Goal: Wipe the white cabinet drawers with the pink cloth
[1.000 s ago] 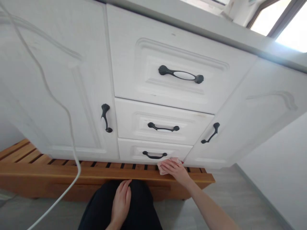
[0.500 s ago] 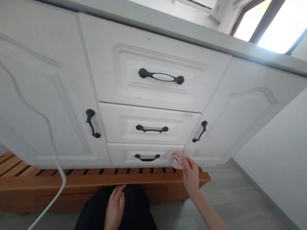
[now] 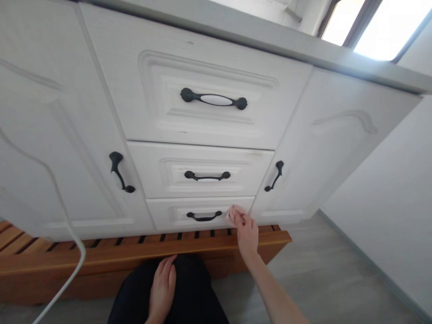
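A crumpled pink cloth (image 3: 232, 213) is pinched in my right hand (image 3: 248, 231) and pressed to the right side of the bottom drawer (image 3: 175, 220). It lies just right of that drawer's dark handle (image 3: 204, 217). My left hand (image 3: 162, 285) rests flat on my dark-clad knee, its fingers stretched out and holding nothing. Above the cloth are the middle drawer (image 3: 151, 168) and the larger top drawer (image 3: 124, 90), both closed, with dark handles that have white inlays. Faint marks show on the drawer fronts.
White cupboard doors (image 3: 337, 153) with dark handles flank the drawers. A slatted wooden bench (image 3: 135, 252) runs along the cabinet's foot, in front of my knees. A white cable (image 3: 72, 274) hangs down at the left. The countertop edge (image 3: 236, 33) crosses above; a window (image 3: 381, 31) is at upper right.
My right hand has slid the cloth leftward along the bottom drawer, from its right edge toward the handle. My left hand stays on the knee. The view has shifted slightly.
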A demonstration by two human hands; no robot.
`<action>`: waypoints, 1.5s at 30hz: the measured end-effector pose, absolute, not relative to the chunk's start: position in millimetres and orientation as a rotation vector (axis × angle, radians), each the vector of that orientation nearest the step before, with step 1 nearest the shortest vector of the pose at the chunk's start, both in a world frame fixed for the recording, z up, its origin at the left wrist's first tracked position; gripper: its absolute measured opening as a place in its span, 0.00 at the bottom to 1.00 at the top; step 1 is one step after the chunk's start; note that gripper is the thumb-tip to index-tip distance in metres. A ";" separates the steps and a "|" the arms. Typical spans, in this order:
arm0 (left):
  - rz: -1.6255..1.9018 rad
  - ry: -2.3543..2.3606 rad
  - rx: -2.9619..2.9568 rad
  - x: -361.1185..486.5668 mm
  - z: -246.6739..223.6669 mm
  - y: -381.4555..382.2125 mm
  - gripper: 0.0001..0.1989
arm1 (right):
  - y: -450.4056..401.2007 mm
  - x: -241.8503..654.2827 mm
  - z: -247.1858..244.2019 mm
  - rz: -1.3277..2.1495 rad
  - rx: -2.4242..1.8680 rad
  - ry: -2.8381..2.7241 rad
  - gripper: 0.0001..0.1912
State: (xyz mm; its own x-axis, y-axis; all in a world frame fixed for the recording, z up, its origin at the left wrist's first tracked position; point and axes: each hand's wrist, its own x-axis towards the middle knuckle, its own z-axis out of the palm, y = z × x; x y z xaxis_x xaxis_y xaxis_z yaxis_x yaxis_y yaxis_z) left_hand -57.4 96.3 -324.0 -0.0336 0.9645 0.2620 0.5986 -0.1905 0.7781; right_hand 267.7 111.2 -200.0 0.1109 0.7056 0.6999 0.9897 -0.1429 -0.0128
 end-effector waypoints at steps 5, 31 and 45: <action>1.112 1.620 1.809 -54.6 -325.1 94.8 0.24 | 96.3 246.0 -220.4 -0.630 -2.121 -1.700 0.29; 1.257 1.659 1.586 -46.4 -328.5 80.9 0.25 | 94.7 194.1 -152.7 -0.384 -1.745 -1.091 0.26; 1.311 1.667 1.552 -38.4 -317.6 78.4 0.21 | 136.5 114.9 -138.3 -0.309 -1.885 -1.387 0.20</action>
